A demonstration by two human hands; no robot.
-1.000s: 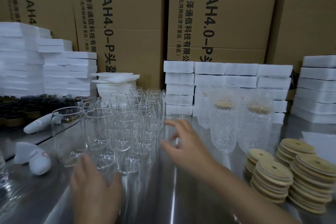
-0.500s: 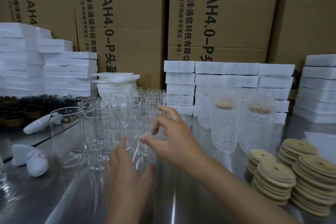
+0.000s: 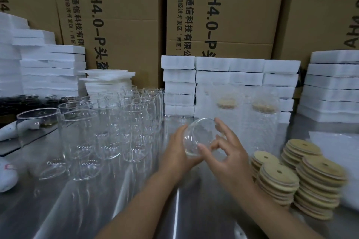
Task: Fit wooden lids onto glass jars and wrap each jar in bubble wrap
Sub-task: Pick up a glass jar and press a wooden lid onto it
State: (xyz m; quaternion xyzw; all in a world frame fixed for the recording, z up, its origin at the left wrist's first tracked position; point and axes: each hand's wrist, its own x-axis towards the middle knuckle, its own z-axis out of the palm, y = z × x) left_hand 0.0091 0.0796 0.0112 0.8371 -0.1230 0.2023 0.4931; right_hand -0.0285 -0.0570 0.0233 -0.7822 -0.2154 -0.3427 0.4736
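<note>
Head view, jar now lifted, tilted, off cluster

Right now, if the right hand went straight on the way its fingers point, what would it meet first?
The glass jar that the left hand holds; the right hand seems to curl its fingers round it.

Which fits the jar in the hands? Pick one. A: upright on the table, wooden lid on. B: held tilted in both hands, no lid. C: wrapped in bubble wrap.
B: the glass jar tilts between the left hand and right hand, its mouth open and bare; the wooden lids lie stacked aside.
</note>
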